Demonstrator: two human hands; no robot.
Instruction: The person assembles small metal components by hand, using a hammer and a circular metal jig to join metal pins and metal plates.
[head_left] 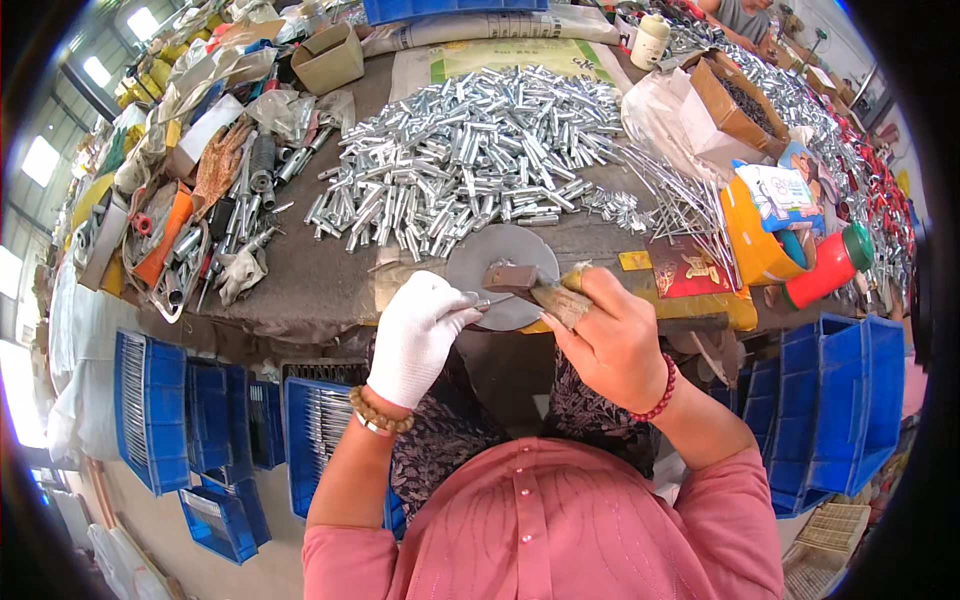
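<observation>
My left hand [418,335], in a white glove, pinches a thin metal rod [494,301] over a round grey metal disc [480,254] at the table's front edge. My bare right hand [606,333] is closed round the wrapped handle of a hammer [511,278]. The hammer's blocky brown head hangs over the disc, just above the rod; whether they touch I cannot tell. A big heap of shiny metal tubes [465,150] lies beyond the disc. Right of it are a small pile of short metal pieces [618,208] and a bundle of long thin rods [690,205].
Tools and rags, with an orange-handled one [166,235], crowd the left side. On the right stand a cardboard box [735,110], a yellow container [768,228] and a red bottle [828,264]. Blue crates [152,410] flank my legs. Another person [745,22] sits at the far right.
</observation>
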